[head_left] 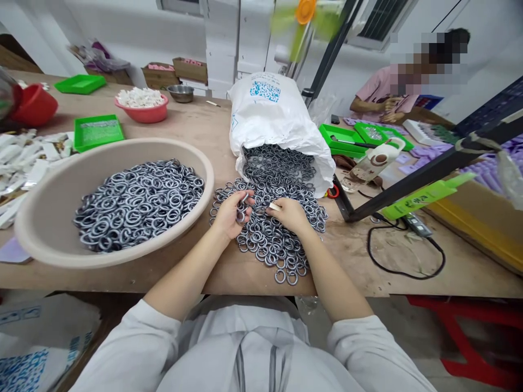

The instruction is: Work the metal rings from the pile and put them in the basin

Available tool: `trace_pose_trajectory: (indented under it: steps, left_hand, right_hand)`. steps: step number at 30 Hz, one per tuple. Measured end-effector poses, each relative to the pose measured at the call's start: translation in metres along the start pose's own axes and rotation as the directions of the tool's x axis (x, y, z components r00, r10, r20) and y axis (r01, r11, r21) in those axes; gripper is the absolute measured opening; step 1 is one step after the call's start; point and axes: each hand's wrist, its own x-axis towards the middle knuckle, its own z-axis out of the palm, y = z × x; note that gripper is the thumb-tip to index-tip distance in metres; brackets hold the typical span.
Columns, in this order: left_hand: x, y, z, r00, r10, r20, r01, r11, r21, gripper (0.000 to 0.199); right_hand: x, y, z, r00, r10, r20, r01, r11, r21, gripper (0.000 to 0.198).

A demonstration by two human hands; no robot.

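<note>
Head feed: I've got a scuffed brown wooden bench (347, 267), white wall (134, 32) behind. Fan (305, 11), orange hub, past the far edge; black metal frame (384, 188) slanting over the right part. Person in a pink top (379, 90) at the far right corner, hands together. Red bowl (143, 113) of white pieces (139, 98) and steel bowl (181, 93) toward the far edge, left of centre.

Materials: loose rings (269, 247), dark grey, glossy, round, heaped mid-bench, with the front of the heap close to the near edge. They run back into the open mouth of a crumpled white sack (265, 117) with blue print, lying on its side. Big smooth beige basin (49, 212) by the near edge, left of the heap, part filled with the same kind of ring.

Hands: both forearms come in over the near edge. My left hand (231, 215) is turned partly palm-up at the heap's left side, fingers curled around a few rings. My right hand (289, 213) is palm-down on the heap, pale strip (275, 207) at its fingers; can't tell whether it grips anything.
</note>
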Motion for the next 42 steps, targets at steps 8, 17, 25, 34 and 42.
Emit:
trace_pose_trajectory:
  steps: [8,17,25,34,42]
  left_hand:
    - [0.0,-0.013,0.004,0.999,-0.019,-0.033,0.024,0.987,0.157,0.025]
    - [-0.005,-0.033,0.012,0.992,0.02,0.126,-0.069,0.916,0.396,0.045]
    - [-0.016,-0.027,0.019,0.99,-0.033,0.134,-0.007,0.957,0.289,0.043]
    - [-0.018,-0.017,0.014,0.949,-0.112,0.294,0.036,0.967,0.251,0.045]
    - [-0.017,-0.016,0.012,0.96,-0.105,0.259,0.057,0.981,0.187,0.051]
  right_hand:
    - [-0.009,-0.008,-0.009,0.995,0.067,0.07,-0.096,0.585,0.805,0.044]
    - [-0.019,-0.026,-0.006,0.997,-0.003,0.078,-0.067,0.489,0.87,0.056]
    - [-0.028,-0.04,-0.006,0.998,-0.059,-0.036,0.06,0.473,0.879,0.045]
    - [-0.024,-0.033,-0.005,0.991,-0.036,-0.126,0.128,0.486,0.865,0.05]
    - [-0.042,-0.035,-0.017,0.892,-0.331,-0.307,0.423,0.851,0.312,0.047]
